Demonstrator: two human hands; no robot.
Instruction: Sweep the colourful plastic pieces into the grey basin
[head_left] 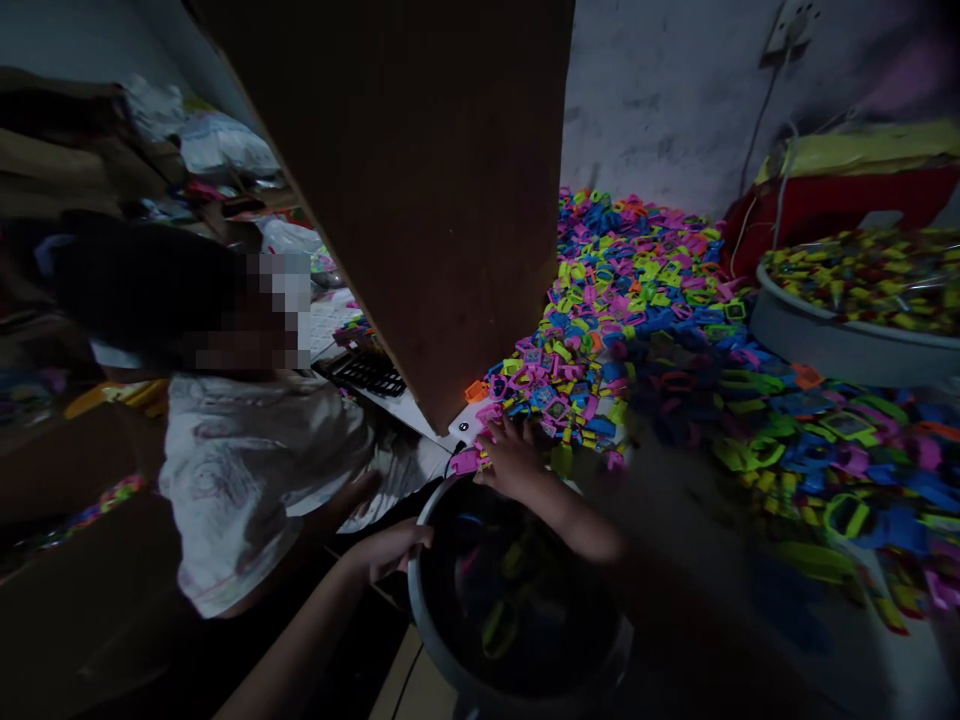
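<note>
Round grey basin (442, 640) — dark inside, few bright plastic pieces (600, 330) — sits beside their heaped, multicoloured pile.

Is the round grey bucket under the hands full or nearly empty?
Nearly empty: the round grey bucket shows mostly dark interior with only a few loose coloured plastic pieces inside.

The picture is dim overall, with the brightest patch on the heap of coloured plastic pieces (622, 290) just right of the tall brown board (435, 190), lit from above and behind against the pale wall (675, 90). Left of the board the scene sinks into deep shadow, and below it the inside of the grey basin (450, 620) is nearly black, so its contents barely show. To the board's lower right the pieces smear with motion blur, and the edges bend outward from wide-lens distortion while the corners darken.
</note>
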